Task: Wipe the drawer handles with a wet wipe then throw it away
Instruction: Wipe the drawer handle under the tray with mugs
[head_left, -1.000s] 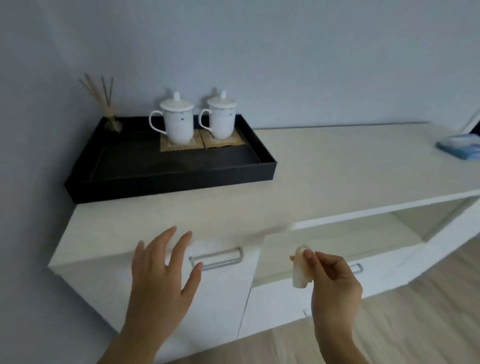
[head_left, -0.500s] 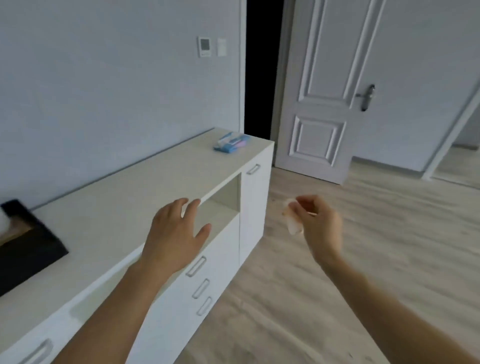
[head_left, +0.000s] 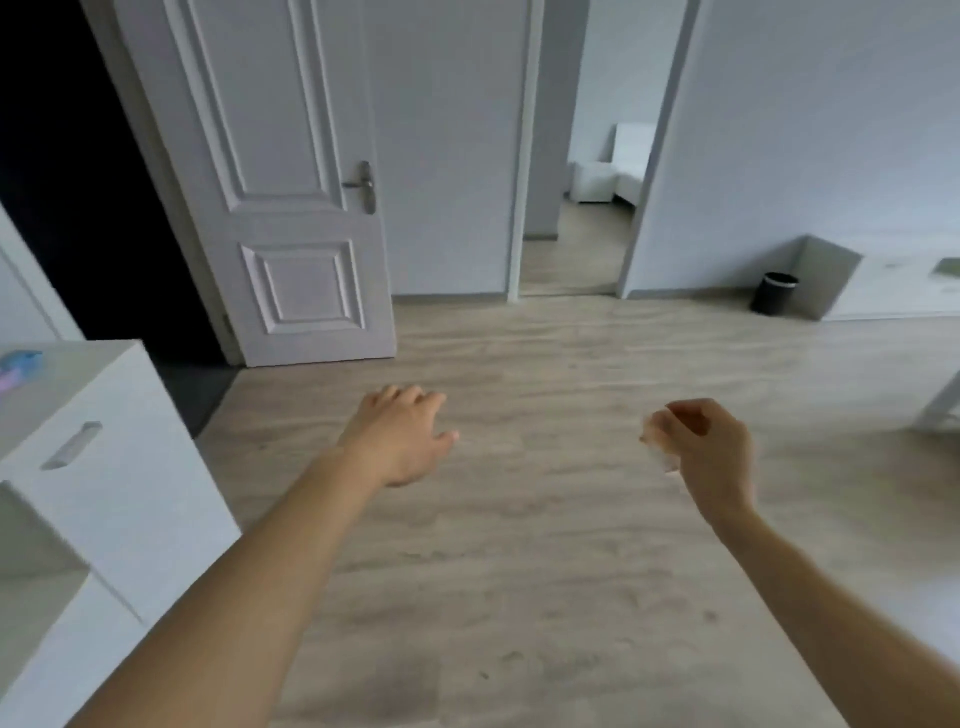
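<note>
My right hand pinches a small crumpled white wet wipe out in front of me, over the wooden floor. My left hand hangs in the air to its left, fingers relaxed and holding nothing. The white cabinet stands at the left edge of view, and one metal handle shows on its end door. A small black waste bin stands on the floor at the far right, by the wall.
A white panelled door stands open ahead on the left beside a dark doorway. An open passage leads to another room. A blue wipes pack lies on the cabinet top. White furniture sits at the right.
My view has swung right, away from the cabinet and the tray with cups, to the room's floor and doors. Both hands stayed raised, the right one still pinching the wipe.
</note>
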